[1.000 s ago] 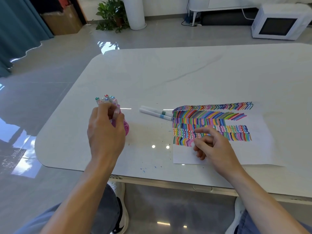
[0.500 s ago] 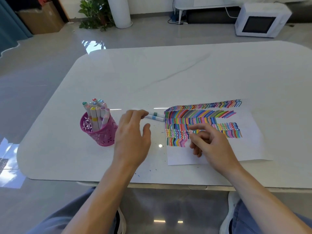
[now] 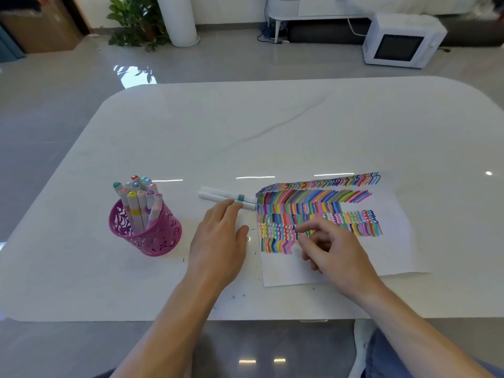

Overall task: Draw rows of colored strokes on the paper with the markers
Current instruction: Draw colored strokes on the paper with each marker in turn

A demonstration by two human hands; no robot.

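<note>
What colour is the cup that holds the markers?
The cup is magenta pink with cut-out patterning, seen in the head view.

Strokes (image 3: pixel 313 199): the right hand (image 3: pixel 335 252) covers part of the lower rows on the paper (image 3: pixel 381 257).
Right hand: the palm side is turned away; if it holds something, I cannot tell.
Nearer marker (image 3: pixel 210 198): fingertips of the left hand (image 3: pixel 218 241) hide a part of it; contact is unclear.
Standing markers (image 3: pixel 136 203): lower halves are hidden inside the pink cup (image 3: pixel 152 236).
Desk (image 3: pixel 272 132): the right side is cut by the picture's edge.
</note>
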